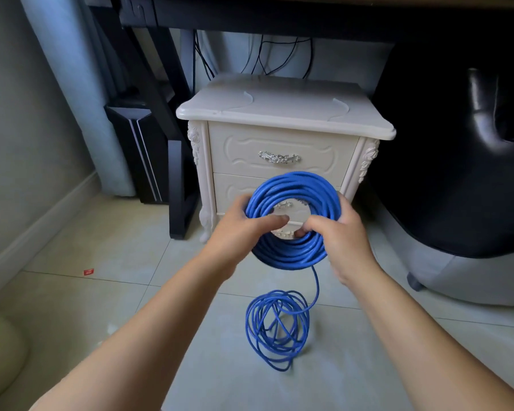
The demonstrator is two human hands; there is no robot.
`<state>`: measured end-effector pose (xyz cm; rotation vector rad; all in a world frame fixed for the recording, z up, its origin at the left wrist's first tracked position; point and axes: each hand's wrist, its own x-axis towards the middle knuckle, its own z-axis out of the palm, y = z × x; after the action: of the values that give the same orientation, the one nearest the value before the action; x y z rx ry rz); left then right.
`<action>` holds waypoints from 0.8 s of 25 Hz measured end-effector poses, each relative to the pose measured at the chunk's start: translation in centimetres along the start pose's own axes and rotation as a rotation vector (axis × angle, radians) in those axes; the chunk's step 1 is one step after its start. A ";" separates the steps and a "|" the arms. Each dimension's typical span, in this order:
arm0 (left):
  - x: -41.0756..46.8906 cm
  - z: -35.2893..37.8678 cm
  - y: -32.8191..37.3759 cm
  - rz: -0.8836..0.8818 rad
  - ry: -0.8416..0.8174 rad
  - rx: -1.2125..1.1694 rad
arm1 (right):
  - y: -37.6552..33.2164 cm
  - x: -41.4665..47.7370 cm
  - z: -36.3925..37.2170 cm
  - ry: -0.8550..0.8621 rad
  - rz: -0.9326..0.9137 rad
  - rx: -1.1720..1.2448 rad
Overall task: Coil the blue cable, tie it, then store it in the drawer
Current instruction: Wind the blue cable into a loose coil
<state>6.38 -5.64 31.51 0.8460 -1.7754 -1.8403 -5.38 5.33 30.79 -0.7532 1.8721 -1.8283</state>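
Observation:
A thick round coil of blue cable (297, 188) is held upright in front of the cream nightstand. My left hand (241, 232) grips the coil's left side, thumb through the middle. My right hand (341, 235) grips its right side, fingers curled into the centre. One strand hangs from the coil's bottom down to a loose pile of blue cable (275, 324) on the tiled floor. The nightstand's top drawer (279, 143) is closed and has a silver handle (279, 157). The lower drawer is partly hidden behind the coil.
The cream nightstand (279, 111) stands under a dark desk with black cables hanging behind it. A black computer tower (143, 149) and a desk leg are to its left. A black chair (463, 161) fills the right. A small red scrap (88, 272) lies on the floor.

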 end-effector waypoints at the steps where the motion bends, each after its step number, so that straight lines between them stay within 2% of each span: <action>1: 0.0 -0.4 0.2 0.092 -0.002 0.131 | -0.3 -0.1 -0.1 -0.052 -0.043 -0.100; 4: -0.1 -1.1 0.5 0.284 -0.081 0.454 | -1.2 -0.6 -0.3 -0.214 -0.111 -0.317; 7: -0.2 -1.1 0.3 0.314 -0.109 0.578 | -1.5 -0.5 -0.6 -0.275 -0.150 -0.503; 10: -0.2 -0.9 0.1 0.311 -0.033 0.663 | -1.2 -0.6 -0.5 -0.287 -0.168 -0.531; 12: -0.2 -0.5 0.0 0.312 0.014 0.571 | -0.9 -0.6 -0.2 -0.227 -0.153 -0.467; 15: 0.1 0.0 0.2 0.267 0.097 0.332 | -0.3 -0.3 0.1 -0.082 -0.038 -0.181; 18: 0.5 -0.1 0.2 0.188 0.211 -0.021 | 0.8 -0.9 1.2 -0.064 0.151 0.132; 20: 0.4 0.2 0.1 0.145 0.260 -0.177 | 1.4 -1.6 2.1 -0.053 0.228 0.270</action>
<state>5.89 -5.78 31.58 0.8234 -1.4515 -1.6803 -2.95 4.66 29.17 -0.4689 1.5646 -1.8439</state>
